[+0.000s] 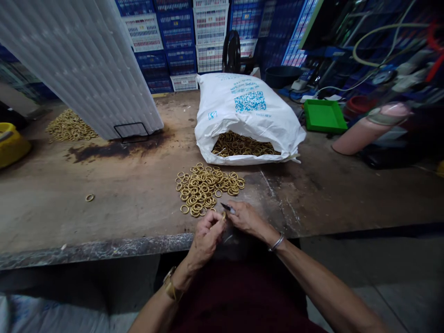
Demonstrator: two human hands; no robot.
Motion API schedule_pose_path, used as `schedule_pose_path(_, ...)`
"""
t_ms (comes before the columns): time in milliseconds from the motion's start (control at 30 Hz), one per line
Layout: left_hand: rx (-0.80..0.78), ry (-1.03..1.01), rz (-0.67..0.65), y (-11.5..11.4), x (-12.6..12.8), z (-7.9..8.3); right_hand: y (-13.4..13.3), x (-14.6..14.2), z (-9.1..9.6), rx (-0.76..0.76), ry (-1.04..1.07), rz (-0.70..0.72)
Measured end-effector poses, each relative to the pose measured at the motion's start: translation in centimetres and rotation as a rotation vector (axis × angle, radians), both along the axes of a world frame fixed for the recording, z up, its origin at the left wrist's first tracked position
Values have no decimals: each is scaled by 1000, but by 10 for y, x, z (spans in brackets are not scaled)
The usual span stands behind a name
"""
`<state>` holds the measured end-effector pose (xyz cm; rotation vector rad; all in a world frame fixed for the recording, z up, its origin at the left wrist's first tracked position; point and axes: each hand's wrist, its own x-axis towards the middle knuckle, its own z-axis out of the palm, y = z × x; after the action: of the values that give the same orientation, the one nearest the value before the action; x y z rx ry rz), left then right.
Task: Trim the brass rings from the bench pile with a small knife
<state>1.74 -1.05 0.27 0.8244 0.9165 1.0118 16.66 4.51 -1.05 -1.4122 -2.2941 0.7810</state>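
Near the table's front edge, my left hand (208,232) pinches a brass-coloured ring (224,216) between thumb and fingers. My right hand (247,217) is closed on a small knife (228,208), its dark pointed blade sticking out to the left, close to the ring. Whether blade and ring touch, I cannot tell. Just beyond both hands lies a loose pile of similar rings (199,187). Behind that pile, a white woven sack (249,111) rests on its side, its mouth facing me and showing many more rings (243,144) inside.
One ring (89,198) lies alone on the wooden table (138,199). A second ring heap (71,126) sits far left beside a tall white corrugated stack (104,69). A green tray (325,115) and a pink cylinder (367,129) stand right. Blue and white crates (176,27) line the back.
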Motion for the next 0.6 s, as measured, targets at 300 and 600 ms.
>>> schedule_pose_path(300, -233, -238, 67, 2, 4, 5, 38, 37, -9, 182, -97, -436)
schedule_pose_path(600, -424, -445, 59, 5, -2, -3, 38, 22, -12, 225, -242, -313)
